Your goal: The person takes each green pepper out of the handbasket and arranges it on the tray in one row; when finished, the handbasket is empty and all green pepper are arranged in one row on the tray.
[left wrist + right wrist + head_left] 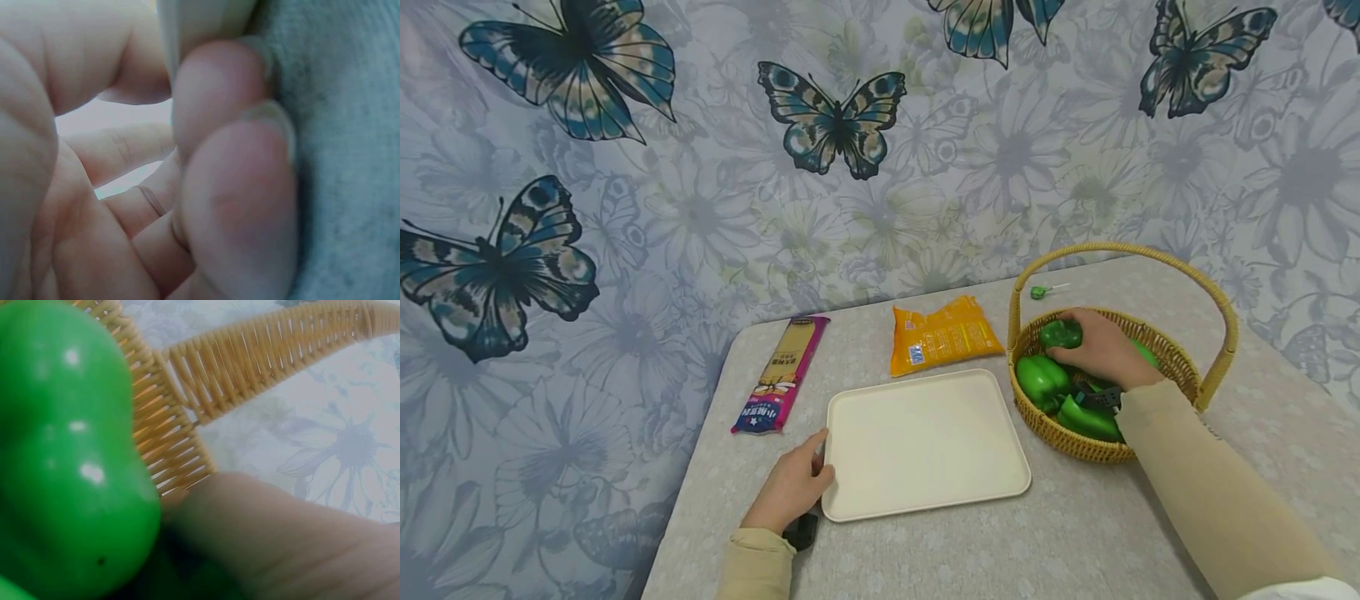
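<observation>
At the left edge of a cream tray (925, 442), my left hand (792, 483) grips the rim between thumb and fingers. The left wrist view shows fingertips (240, 206) under the pale tray edge (206, 22), close to the tabletop. Inside a wicker basket (1075, 450), my right hand (1101, 348) holds a dark green bell pepper (1060, 333), its thumb on the near side. Lighter green bell peppers (1041, 382) lie below and around that hand. One large green pepper (75, 450) fills the left of the right wrist view, beside my thumb (269, 531).
An orange packet (946, 337) lies behind the tray. To its left is a long magenta and gold packet (782, 375). A small green lollipop (1038, 292) lies behind the basket. The tall basket handle (1120, 247) arches over my right hand. A butterfly-patterned wall (715, 208) stands behind the table.
</observation>
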The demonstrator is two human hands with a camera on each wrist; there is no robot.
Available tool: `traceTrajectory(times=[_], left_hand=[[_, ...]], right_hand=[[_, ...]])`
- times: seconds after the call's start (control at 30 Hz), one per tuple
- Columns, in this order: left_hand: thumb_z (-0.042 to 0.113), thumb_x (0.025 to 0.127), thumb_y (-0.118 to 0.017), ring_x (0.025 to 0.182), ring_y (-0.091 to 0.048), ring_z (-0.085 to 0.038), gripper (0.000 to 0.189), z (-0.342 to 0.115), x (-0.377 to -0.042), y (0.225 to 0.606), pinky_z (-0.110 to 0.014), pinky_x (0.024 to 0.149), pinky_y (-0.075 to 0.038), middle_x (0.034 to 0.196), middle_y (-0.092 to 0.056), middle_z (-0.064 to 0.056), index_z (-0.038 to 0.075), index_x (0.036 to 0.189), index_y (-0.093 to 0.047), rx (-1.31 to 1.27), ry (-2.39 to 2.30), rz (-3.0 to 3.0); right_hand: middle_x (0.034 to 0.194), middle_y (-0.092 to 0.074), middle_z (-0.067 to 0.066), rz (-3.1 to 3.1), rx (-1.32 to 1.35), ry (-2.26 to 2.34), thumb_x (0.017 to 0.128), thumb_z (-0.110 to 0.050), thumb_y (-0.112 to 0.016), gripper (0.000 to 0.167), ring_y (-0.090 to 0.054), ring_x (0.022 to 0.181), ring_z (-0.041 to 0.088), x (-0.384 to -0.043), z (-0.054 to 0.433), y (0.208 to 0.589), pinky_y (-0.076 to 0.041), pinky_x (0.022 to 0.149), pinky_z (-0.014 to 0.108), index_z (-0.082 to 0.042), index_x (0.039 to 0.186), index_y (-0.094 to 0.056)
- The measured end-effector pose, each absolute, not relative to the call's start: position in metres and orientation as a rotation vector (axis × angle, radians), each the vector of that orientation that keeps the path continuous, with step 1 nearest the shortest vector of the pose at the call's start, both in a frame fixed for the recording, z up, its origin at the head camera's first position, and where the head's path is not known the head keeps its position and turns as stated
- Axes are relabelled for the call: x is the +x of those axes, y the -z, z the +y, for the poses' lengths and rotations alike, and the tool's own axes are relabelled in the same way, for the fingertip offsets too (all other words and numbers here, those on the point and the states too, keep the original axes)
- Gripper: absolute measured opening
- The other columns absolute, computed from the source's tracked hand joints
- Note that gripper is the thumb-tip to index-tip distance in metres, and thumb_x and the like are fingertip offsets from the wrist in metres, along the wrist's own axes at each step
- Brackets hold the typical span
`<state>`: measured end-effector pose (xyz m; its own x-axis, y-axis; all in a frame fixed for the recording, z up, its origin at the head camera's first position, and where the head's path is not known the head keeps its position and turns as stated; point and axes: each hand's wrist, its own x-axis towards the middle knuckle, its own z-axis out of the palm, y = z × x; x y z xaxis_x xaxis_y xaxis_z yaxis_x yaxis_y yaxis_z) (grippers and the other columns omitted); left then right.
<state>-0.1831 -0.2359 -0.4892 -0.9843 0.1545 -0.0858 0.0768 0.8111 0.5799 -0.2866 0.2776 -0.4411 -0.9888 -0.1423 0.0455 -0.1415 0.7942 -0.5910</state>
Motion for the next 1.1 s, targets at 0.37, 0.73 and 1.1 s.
traceTrajectory(times=[0.37, 0.73, 1.1], left_hand=[[0.014, 0.096, -0.064, 0.065, -0.054, -0.014, 0.063, -0.237, -0.184, 0.49, -0.03, 0.056, -0.045, 0.081, -0.06, -0.001, 0.0, 0.154, -0.043, 0.188, -0.925, 2.827], [0.014, 0.096, -0.064, 0.065, -0.054, -0.014, 0.063, -0.238, -0.182, 0.49, -0.03, 0.056, -0.045, 0.081, -0.06, -0.001, 0.0, 0.154, -0.043, 0.187, -0.933, 2.82], [0.015, 0.096, -0.064, 0.067, -0.055, -0.014, 0.063, -0.238, -0.184, 0.491, -0.031, 0.058, -0.046, 0.083, -0.061, -0.001, 0.001, 0.154, -0.043, 0.181, -0.922, 2.822]], right_hand=[[0.152, -0.041, 0.032, 3.029, -0.189, 1.04, 0.093, -0.044, -0.073, 0.08, -0.041, 0.136, 0.053, -0.282, 0.277, 0.436, -0.038, 0.106, 0.069, 0.002, 0.152, -0.043], [0.154, -0.04, 0.031, 3.106, -0.12, 1.194, 0.093, -0.053, -0.07, 0.085, -0.039, 0.137, 0.054, -0.277, 0.274, 0.43, -0.037, 0.104, 0.07, 0.0, 0.153, -0.043], [0.156, -0.037, 0.032, 3.072, -0.102, 1.181, 0.092, -0.058, -0.069, 0.09, -0.034, 0.141, 0.056, -0.277, 0.275, 0.424, -0.034, 0.106, 0.072, -0.001, 0.155, -0.041]])
